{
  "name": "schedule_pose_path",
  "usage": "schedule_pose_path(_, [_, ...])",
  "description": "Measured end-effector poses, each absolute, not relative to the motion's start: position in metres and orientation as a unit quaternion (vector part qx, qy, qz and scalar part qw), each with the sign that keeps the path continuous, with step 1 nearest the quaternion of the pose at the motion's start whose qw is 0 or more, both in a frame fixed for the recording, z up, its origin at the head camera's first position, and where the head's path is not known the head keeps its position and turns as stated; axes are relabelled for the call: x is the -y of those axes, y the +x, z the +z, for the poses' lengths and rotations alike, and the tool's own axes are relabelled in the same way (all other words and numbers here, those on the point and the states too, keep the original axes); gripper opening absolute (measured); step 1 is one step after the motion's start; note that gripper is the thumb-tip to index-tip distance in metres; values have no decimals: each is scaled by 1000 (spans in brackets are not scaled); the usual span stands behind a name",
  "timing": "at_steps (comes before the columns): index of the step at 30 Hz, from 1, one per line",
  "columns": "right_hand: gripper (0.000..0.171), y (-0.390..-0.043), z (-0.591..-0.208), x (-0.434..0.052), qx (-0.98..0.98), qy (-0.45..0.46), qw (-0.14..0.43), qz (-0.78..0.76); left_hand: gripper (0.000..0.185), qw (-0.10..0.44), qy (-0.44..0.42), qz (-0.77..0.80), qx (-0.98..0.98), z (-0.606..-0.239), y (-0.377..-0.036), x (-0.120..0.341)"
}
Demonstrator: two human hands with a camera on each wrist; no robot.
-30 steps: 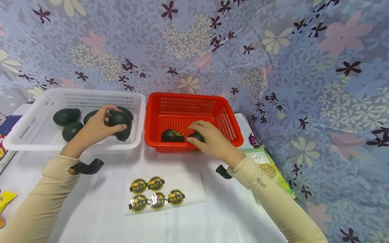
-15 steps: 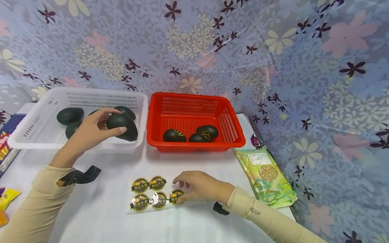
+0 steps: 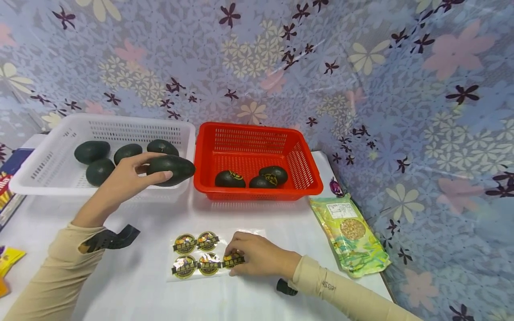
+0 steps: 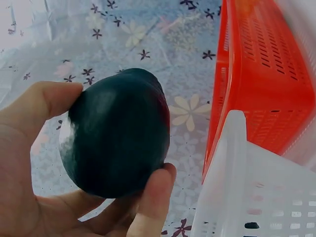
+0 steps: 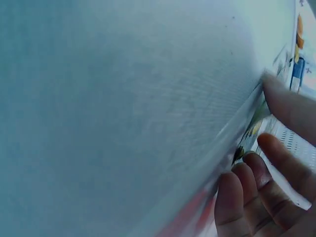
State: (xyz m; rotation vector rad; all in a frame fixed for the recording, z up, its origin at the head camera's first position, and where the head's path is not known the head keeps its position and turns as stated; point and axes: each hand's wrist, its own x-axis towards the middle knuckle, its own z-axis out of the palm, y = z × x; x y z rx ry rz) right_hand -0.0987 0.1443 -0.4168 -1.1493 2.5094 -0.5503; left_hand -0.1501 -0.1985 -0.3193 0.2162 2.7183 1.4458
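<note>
I see my left hand [image 3: 128,178] has carried its gripped dark avocado [image 3: 170,169] from the white basket [image 3: 52,178] toward the red basket [image 3: 297,178], while my right hand [image 3: 257,256], back from there, now pinches a round sticker [image 3: 234,261] on the sheet [image 3: 257,234].

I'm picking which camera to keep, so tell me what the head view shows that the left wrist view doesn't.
Only the head view shows the right hand on the sticker sheet, four avocados in the white basket, three stickered ones in the red basket, and a snack packet. Only the left wrist view shows the fingertips curled under the fruit. Both show the left hand gripping a dark avocado near both baskets.
</note>
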Motion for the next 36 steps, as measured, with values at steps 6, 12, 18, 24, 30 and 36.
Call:
schedule_pose_path(6, [22,-100,-419,-147,-880,-379,174,-229,58,45,73,478,-874,-319,-151,199])
schedule_pose_path(12, [12,-103,-415,-147,-880,-376,184,-225,57,57,84,507,-856,-318,-151,197])
schedule_pose_path(18, [7,-110,-414,-148,-873,-377,196,-239,57,59,87,504,-857,-316,-148,193])
schedule_pose_path(24, [10,-119,-414,-153,-859,-322,245,-313,58,69,92,502,-857,-313,-147,190])
schedule_pose_path(30, [14,-122,-410,-157,-858,-277,245,-357,59,84,92,488,-864,-312,-147,187])
schedule_pose_path(36, [12,-130,-391,-161,-879,-257,165,-368,57,94,106,517,-844,-311,-149,178])
